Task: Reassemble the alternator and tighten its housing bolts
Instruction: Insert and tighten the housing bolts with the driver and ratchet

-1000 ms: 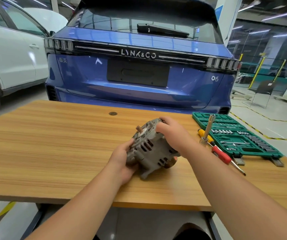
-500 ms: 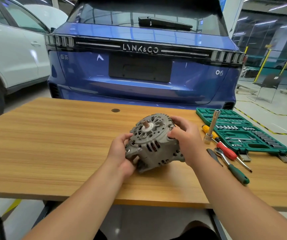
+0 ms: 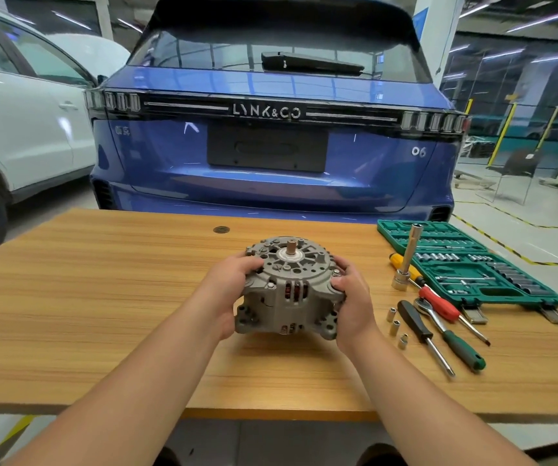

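Note:
The grey alternator (image 3: 289,290) stands upright on the wooden table (image 3: 102,297), shaft stub pointing up, housing halves together with bolt heads visible on its rim. My left hand (image 3: 228,290) grips its left side, fingers curled over the top edge. My right hand (image 3: 353,297) grips its right side, thumb near a housing bolt. To the right lie a ratchet with a green handle (image 3: 449,334), a black-handled driver (image 3: 422,334), a red-handled screwdriver (image 3: 439,302) and three small sockets (image 3: 396,327). A long socket extension (image 3: 407,260) stands upright.
An open green socket case (image 3: 472,267) sits at the table's right end. A yellow-handled tool (image 3: 400,262) lies beside it. A blue car (image 3: 270,146) stands just behind the table, a white car (image 3: 18,129) to the left. The near table edge runs below my forearms.
The alternator has been turned from lying tilted to standing upright with the shaft up. Both hands shifted to grip its opposite sides. More tools have come into view.

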